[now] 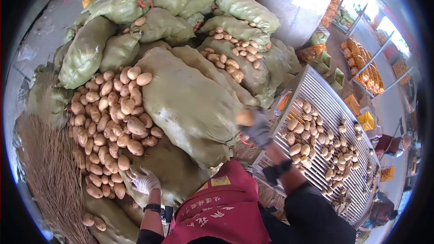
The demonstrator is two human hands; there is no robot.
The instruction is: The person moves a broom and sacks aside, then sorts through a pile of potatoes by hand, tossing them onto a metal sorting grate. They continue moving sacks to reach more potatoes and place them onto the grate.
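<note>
A potato (244, 118) is in my right hand (257, 129), which wears a dark grey glove and is smeared by motion. That hand hangs between a large green woven sack (192, 97) and the near edge of a slatted metal rack (323, 89) bearing many potatoes (302, 132). My left hand (147, 182), in a striped white glove, has its fingers spread at the lower right edge of a big potato heap (108, 117). Beneath it lies another green sack (169, 167). Two loose potatoes (94, 221) lie further down on the left.
Full green sacks (86, 54) are piled behind the heap, with small potatoes (233, 47) lying on some. A bundle of dry twigs (47, 171) borders the left side. A grey pillar (296, 11) stands at the back. Two people (383, 210) are beyond the rack, near yellow crates (366, 119).
</note>
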